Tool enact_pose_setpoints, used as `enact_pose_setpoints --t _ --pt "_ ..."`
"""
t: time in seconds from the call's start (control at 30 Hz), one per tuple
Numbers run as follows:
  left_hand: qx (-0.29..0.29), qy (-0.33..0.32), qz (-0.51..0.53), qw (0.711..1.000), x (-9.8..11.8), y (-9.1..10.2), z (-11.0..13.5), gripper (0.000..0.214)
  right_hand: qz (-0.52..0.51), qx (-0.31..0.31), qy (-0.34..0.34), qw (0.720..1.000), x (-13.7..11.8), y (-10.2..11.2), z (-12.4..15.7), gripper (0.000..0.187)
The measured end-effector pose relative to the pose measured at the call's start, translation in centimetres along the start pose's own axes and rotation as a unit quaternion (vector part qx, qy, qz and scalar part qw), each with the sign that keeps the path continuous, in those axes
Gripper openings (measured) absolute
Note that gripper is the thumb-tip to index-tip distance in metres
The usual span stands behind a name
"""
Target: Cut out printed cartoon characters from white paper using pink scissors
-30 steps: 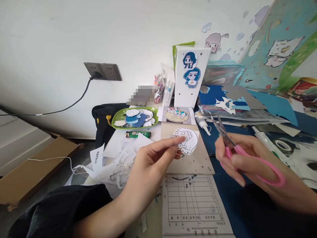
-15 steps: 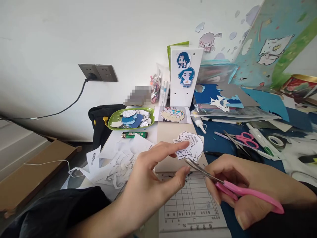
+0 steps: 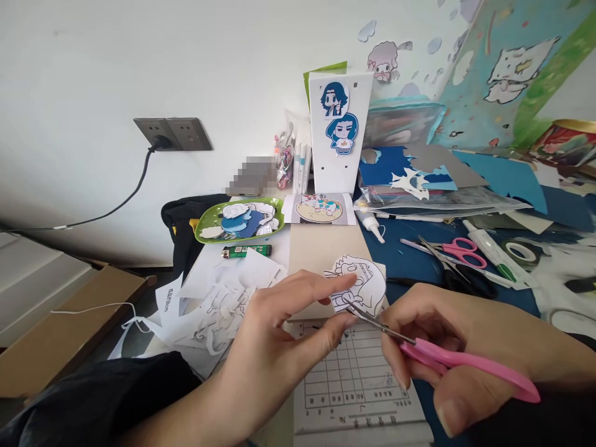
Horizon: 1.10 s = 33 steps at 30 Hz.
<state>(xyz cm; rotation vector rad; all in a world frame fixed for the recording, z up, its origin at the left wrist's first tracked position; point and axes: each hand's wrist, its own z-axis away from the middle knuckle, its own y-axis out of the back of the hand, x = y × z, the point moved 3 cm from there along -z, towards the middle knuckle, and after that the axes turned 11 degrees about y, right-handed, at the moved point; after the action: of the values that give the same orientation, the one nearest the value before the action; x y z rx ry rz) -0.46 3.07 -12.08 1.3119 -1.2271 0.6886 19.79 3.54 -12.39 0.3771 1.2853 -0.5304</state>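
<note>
A white paper cutout (image 3: 372, 285) with a line-drawn cartoon figure is held by my left hand (image 3: 288, 329), index finger over its face and thumb at its lower edge. My right hand (image 3: 447, 347) grips pink-handled scissors (image 3: 470, 366), thumb in one loop. The scissors' blades point left and meet the cutout's lower edge, close to my left thumb. Beneath the hands lie a beige board (image 3: 311, 254) and a printed form (image 3: 358, 372) with a table grid.
Left are paper scraps (image 3: 223, 316), a green lighter (image 3: 246, 251) and a green tray (image 3: 201, 231) of cutouts. A white stand (image 3: 335, 174) bears two blue-haired figures. On the right lie more scissors (image 3: 460, 251), a glue bottle (image 3: 371, 225) and coloured paper sheets (image 3: 503, 177).
The scissors' blades have come up against the cutout's lower edge and look more closed. The cutout has turned and lowered slightly in my left hand. The camera view has shifted a little.
</note>
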Motion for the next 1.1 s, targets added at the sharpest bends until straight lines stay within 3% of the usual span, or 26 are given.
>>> enact_pose_setpoints --t 0.27,0.37,0.5,0.83,1.0,1.1 --pt "0.000 0.006 -0.004 1.000 0.0 0.0 -0.1 0.035 -0.036 0.017 -0.030 0.999 -0.4 -0.1 -0.1 0.039" --pt "0.001 0.008 -0.009 1.000 0.0 0.0 -0.2 0.033 -0.018 -0.002 -0.077 0.997 -1.1 -0.4 -0.2 0.028" --pt "0.002 0.015 -0.012 1.000 0.1 -0.1 -0.2 0.031 0.025 0.034 -0.114 0.993 -1.3 -0.7 0.0 0.012" --pt "0.004 0.004 -0.005 1.000 0.4 0.0 -0.2 0.035 0.112 0.056 -0.077 0.989 -1.2 -0.9 -0.2 0.020" --pt "0.017 -0.003 -0.005 1.000 0.3 0.1 0.0 0.037 0.094 0.043 -0.066 0.992 -1.1 -0.8 -0.3 0.019" --pt "0.029 -0.013 -0.004 0.999 0.5 0.2 0.1 0.038 0.052 0.002 -0.065 0.997 -1.1 -0.8 -0.4 0.015"
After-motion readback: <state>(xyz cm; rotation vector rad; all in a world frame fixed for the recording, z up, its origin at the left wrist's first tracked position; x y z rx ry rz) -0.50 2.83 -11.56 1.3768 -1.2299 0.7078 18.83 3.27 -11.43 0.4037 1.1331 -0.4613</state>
